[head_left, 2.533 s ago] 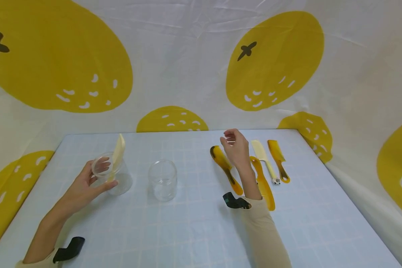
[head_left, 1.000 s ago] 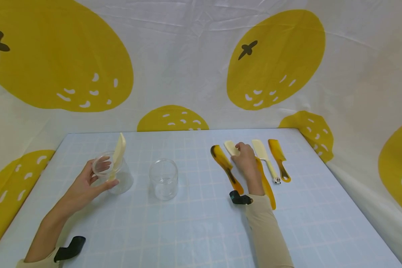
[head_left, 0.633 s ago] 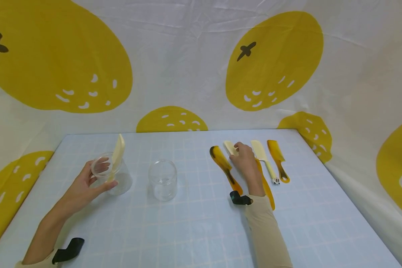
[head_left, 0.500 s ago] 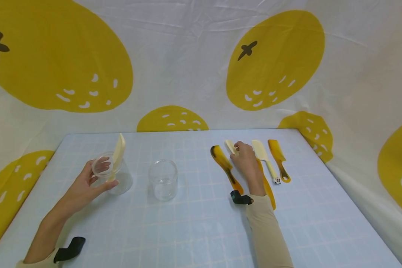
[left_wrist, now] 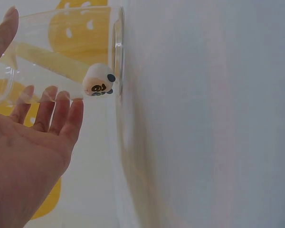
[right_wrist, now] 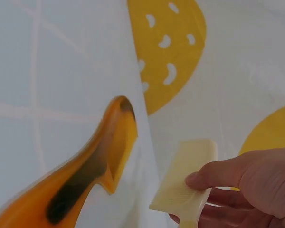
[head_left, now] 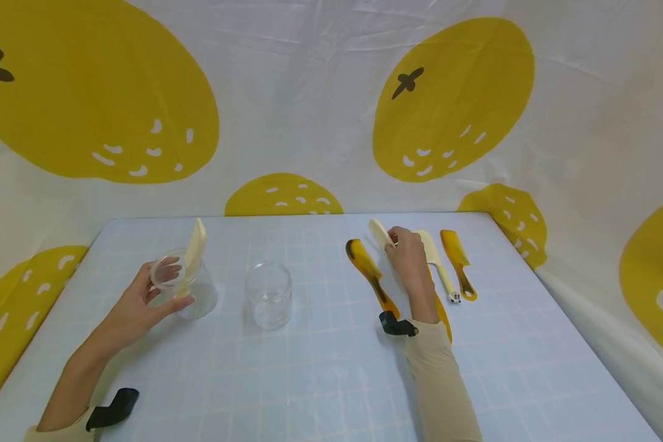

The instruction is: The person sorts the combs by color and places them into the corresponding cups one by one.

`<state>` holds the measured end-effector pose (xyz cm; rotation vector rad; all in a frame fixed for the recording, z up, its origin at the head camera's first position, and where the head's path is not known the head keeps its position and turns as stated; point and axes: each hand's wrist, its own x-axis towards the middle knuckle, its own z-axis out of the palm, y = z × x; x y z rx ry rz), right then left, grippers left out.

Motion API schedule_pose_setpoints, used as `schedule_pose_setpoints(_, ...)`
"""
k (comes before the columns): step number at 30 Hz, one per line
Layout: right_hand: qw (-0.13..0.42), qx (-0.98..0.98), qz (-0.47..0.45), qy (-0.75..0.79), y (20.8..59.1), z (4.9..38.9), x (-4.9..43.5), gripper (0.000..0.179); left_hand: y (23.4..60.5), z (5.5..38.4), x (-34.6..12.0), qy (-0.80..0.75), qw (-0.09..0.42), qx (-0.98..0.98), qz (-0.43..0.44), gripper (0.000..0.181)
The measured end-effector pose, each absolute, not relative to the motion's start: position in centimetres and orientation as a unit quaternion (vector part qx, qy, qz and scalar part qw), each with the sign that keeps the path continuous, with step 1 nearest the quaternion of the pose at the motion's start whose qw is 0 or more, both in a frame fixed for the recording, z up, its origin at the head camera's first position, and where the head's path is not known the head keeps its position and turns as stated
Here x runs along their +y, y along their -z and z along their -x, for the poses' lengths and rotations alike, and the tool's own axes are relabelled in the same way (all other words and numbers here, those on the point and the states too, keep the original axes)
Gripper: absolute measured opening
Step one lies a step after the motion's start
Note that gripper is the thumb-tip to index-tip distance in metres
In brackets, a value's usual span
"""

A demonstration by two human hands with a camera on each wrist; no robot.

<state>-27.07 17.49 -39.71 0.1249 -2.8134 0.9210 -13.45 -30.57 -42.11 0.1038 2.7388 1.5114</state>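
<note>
My left hand [head_left: 137, 312] is bent round a glass cup [head_left: 203, 301], with my thumb on one side and my fingers on the other. It has stayed in the same spot as before. A cream comb [head_left: 196, 245] stands in the cup, and its panda head [left_wrist: 99, 80] is down at the bottom.

My right hand [head_left: 409, 256] has changed. First it was above the combs, and I can't tell if it held anything. Now it is nearly closed, pinching a second cream comb [right_wrist: 183, 164], with my thumb on the flat side. Half a second ago that comb was lower down in the head view. Now its end has moved up, close to the far edge of the table [head_left: 309, 374].

The other glass cup [head_left: 269, 301] and the brown-yellow comb [head_left: 363, 256] beside my right hand have not moved.
</note>
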Motion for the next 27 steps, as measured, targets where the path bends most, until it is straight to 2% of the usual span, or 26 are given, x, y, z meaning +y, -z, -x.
schedule_pose_setpoints(18, 0.196, -0.901, -0.077, -0.38, 35.1, 24.8, 17.1, 0.023, 42.1, 13.6, -30.5, -0.479, 0.008, 0.877, -0.034, 0.088)
schedule_pose_setpoints(27, 0.23, -0.88, -0.088, -0.407, 33.8, 24.2, 16.4, 0.023, 42.1, 13.6, -30.5, -0.482, 0.008, 0.876, -0.023, 0.09)
